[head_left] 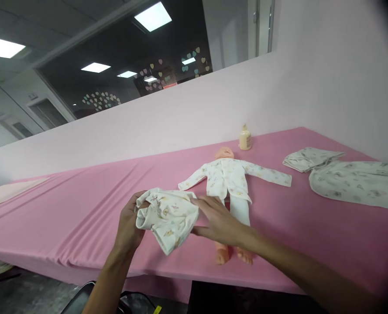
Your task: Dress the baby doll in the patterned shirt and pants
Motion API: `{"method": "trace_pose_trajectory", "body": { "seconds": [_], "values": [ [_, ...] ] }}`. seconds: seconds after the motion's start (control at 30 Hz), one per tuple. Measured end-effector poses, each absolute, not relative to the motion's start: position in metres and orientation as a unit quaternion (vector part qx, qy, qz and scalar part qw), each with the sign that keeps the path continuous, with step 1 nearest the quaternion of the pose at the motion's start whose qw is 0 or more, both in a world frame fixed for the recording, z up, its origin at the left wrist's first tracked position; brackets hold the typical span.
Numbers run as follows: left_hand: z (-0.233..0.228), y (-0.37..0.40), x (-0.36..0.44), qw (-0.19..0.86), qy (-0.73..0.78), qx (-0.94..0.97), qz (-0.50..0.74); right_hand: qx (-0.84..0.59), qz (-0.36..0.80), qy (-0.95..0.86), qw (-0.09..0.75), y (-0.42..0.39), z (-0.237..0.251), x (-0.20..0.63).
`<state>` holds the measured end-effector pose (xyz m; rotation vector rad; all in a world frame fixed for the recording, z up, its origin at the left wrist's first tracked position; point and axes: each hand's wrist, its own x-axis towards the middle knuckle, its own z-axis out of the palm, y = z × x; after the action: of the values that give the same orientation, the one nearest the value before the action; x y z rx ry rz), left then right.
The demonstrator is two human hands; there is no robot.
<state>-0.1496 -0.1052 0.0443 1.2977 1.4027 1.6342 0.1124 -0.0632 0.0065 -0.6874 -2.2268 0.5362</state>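
Note:
My left hand (128,226) and my right hand (218,220) both grip a small white printed baby garment (167,216), held bunched just above the pink table cover (82,205). Right behind it a baby doll (228,179) lies on its back in a white printed top with sleeves spread wide and white trousers. Its bare feet point toward me, partly hidden by my right wrist.
A cream lotion bottle (245,138) stands beyond the doll's head by the pink wall. Folded grey-printed baby clothes (354,176) lie at the right. A paler pink cloth (7,192) lies at the far left. A dark chair (82,298) sits below the table's front edge.

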Motion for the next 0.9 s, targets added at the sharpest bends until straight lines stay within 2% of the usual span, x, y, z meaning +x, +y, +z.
{"method": "trace_pose_trajectory", "body": {
  "seconds": [0.13, 0.2, 0.27, 0.33, 0.4, 0.5, 0.57, 0.73, 0.8, 0.9],
  "values": [
    [0.046, -0.1, -0.12, 0.345, 0.509, 0.457, 0.643, -0.284, 0.128, -0.857, 0.41, -0.081, 0.009, 0.11],
    [0.043, -0.099, -0.111, 0.37, 0.507, 0.444, 0.64, -0.248, 0.077, -0.873, 0.413, -0.084, 0.008, 0.113],
    [0.036, -0.096, -0.109, 0.393, 0.514, 0.431, 0.629, -0.19, 0.089, -0.89, 0.405, -0.085, 0.009, 0.116],
    [0.026, -0.092, -0.113, 0.414, 0.533, 0.413, 0.612, -0.179, 0.196, -0.87, 0.415, -0.083, 0.012, 0.118],
    [0.015, -0.089, -0.12, 0.427, 0.555, 0.389, 0.598, -0.228, 0.356, -0.79, 0.443, -0.078, 0.02, 0.121],
    [0.006, -0.089, -0.125, 0.393, 0.566, 0.376, 0.619, -0.281, 0.526, -0.645, 0.477, -0.067, 0.033, 0.125],
    [0.01, -0.093, -0.121, 0.373, 0.536, 0.404, 0.641, -0.27, 0.584, -0.589, 0.489, -0.061, 0.038, 0.126],
    [0.031, -0.105, -0.106, 0.447, 0.438, 0.495, 0.602, -0.208, 0.687, -0.477, 0.507, -0.057, 0.038, 0.12],
    [0.036, -0.107, -0.105, 0.418, 0.47, 0.562, 0.537, -0.195, 0.705, -0.453, 0.51, -0.058, 0.039, 0.119],
    [0.041, -0.109, -0.104, 0.314, 0.546, 0.67, 0.392, -0.182, 0.711, -0.441, 0.517, -0.058, 0.046, 0.121]
  ]
}}
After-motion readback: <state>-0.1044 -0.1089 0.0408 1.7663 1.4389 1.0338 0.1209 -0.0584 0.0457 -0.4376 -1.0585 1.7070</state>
